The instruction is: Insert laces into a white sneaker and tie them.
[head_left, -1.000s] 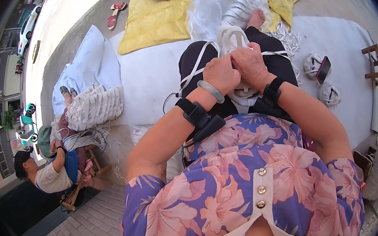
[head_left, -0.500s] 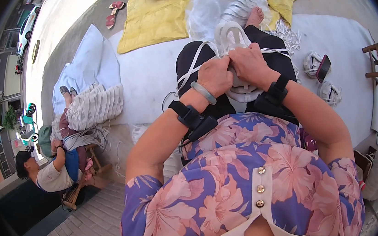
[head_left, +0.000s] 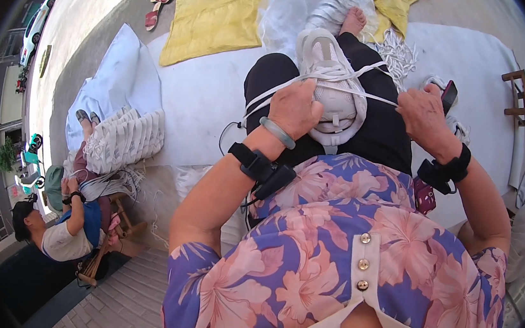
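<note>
On the person's lap, over black trousers, a white shoe (head_left: 334, 82) is laid with its sole up and white laces (head_left: 372, 95) stretched across it. Left of the shoe, the left hand (head_left: 295, 108) is closed into a fist on the laces, knuckles touching the shoe's side. Right of the shoe, the right hand (head_left: 426, 112) is curled shut around the lace ends, pulled taut, just beside a dark phone (head_left: 449, 95).

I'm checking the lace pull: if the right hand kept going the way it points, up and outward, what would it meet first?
Probably the dark phone just beyond the right hand, near the white shoes on the sheet; depth is unclear.
</note>
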Demonstrator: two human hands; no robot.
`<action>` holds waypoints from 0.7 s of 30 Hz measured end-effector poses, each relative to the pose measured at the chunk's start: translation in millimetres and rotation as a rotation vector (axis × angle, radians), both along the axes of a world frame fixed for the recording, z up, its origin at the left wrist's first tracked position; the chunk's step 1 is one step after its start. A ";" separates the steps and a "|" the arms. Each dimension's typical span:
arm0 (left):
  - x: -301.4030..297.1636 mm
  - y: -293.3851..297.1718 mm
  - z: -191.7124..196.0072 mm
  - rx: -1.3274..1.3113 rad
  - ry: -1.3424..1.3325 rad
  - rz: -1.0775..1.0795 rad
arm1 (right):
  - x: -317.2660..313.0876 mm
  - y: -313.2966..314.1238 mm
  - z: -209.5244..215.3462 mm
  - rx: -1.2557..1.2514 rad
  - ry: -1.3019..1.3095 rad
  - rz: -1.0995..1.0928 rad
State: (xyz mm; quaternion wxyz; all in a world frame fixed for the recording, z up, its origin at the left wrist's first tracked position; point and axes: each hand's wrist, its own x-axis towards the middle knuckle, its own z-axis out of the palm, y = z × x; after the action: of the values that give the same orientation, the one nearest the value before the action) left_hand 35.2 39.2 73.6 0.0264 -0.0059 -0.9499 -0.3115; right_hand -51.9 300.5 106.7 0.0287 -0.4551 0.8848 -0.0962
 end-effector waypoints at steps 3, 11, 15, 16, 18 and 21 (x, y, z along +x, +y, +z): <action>0.5 2.5 0.9 -0.053 -0.041 0.011 | -1.1 111.9 -28.0 0.127 0.066 -0.140; 4.3 -15.1 -6.7 0.143 -0.015 0.178 | 20.6 200.3 -78.3 0.346 -0.165 -0.332; -12.6 -31.5 -13.2 0.027 0.106 0.252 | 14.2 112.4 -52.1 0.350 -0.273 -0.185; -16.9 -35.4 -18.5 -0.046 0.226 0.210 | 11.9 91.1 -44.5 0.247 -0.227 -0.165; -21.8 -37.4 -18.2 -0.056 0.241 0.108 | 7.2 51.9 -24.5 0.068 -0.189 -0.142; -23.5 -21.9 1.0 -0.023 0.114 -0.044 | 9.4 13.4 -14.5 -0.285 -0.164 -0.070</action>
State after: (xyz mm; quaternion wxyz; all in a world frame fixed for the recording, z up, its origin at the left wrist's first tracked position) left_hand 11.7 17.3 74.6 0.0734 -0.0447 -0.9500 -0.3001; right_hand -42.6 313.9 92.1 0.0325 -0.4142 0.8722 -0.2582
